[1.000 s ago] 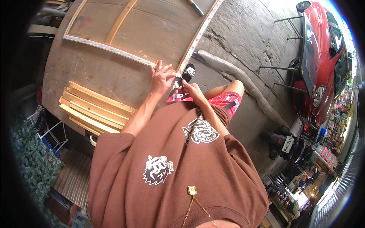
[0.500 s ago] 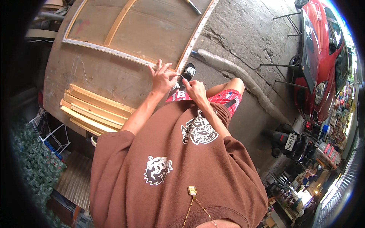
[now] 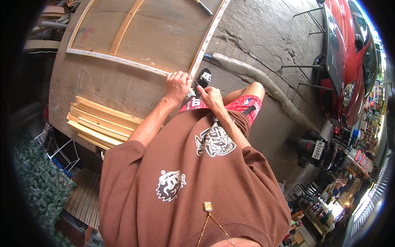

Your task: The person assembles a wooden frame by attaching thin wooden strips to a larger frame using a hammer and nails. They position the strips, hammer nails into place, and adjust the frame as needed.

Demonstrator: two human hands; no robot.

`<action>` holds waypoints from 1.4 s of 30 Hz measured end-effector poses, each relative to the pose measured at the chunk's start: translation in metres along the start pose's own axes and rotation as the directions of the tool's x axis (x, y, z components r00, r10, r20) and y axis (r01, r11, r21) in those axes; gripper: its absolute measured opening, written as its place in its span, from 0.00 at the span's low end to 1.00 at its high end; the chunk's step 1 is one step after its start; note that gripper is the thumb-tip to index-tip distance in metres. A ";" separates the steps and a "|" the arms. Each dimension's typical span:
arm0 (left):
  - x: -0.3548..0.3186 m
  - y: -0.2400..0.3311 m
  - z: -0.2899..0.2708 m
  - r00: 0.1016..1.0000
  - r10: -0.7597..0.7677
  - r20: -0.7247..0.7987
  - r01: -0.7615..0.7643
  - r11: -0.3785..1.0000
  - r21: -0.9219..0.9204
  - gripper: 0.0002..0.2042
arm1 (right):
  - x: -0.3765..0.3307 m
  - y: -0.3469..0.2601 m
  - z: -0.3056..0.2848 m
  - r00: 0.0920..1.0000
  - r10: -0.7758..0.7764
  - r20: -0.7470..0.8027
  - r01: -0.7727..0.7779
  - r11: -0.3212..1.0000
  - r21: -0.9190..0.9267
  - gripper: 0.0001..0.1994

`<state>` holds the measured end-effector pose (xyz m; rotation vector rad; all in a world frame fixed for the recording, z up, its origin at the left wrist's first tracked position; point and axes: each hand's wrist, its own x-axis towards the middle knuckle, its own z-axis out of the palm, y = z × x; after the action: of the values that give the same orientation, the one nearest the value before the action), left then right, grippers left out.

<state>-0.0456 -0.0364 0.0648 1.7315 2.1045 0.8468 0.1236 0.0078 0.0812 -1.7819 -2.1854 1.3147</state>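
Note:
A wooden stretcher frame [image 3: 122,60] lies over a worn plywood tabletop [image 3: 74,78]. White material, dotted with fastenings, runs along its edges, and a wooden crossbar [image 3: 126,26] spans it. My left hand [image 3: 177,87] is closed over the frame's near right corner, fingers curled on the edge. Just right of that corner, my right hand [image 3: 212,98] is closed around a thin, dark, pointed tool [image 3: 196,82]. The tool's tip points toward the corner; its handle is hidden in my fist, so I cannot tell its exact kind.
Several wooden strips [image 3: 101,121] are stacked on the tabletop's near side. A dark-handled tool [image 3: 203,7] rests at the far side. On the concrete floor lies a long grey wrapped roll [image 3: 251,74]. A red car [image 3: 358,61] and a motorcycle [image 3: 314,150] stand to the right.
My left hand's fingers, raised and spread before, are now folded down over the frame's corner. The frame has shifted slightly left in view. My right hand stays nearly in place with the tool.

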 end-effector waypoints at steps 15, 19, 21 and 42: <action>-0.002 -0.010 -0.017 0.995 -0.014 0.094 0.035 0.974 -0.224 0.06 | 0.009 -0.004 0.001 0.954 -0.236 -0.184 0.191 0.953 -0.235 0.22; -0.012 -0.009 -0.010 0.998 0.060 0.035 -0.052 0.978 -0.201 0.06 | 0.014 -0.004 -0.001 0.936 -0.315 -0.157 0.254 0.914 -0.317 0.22; -0.012 -0.009 -0.011 0.997 0.076 0.019 -0.071 0.977 -0.203 0.06 | 0.014 -0.009 -0.005 0.943 -0.309 -0.125 0.244 0.895 -0.374 0.22; 0.001 -0.002 -0.019 0.970 -0.173 0.171 0.213 0.944 -0.252 0.08 | 0.050 -0.002 -0.036 0.686 0.055 0.725 -0.648 0.499 0.575 0.23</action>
<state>-0.0584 -0.0405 0.0790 1.3791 1.9232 0.8728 0.1230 0.0694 0.0821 -1.5185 -0.8191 2.7555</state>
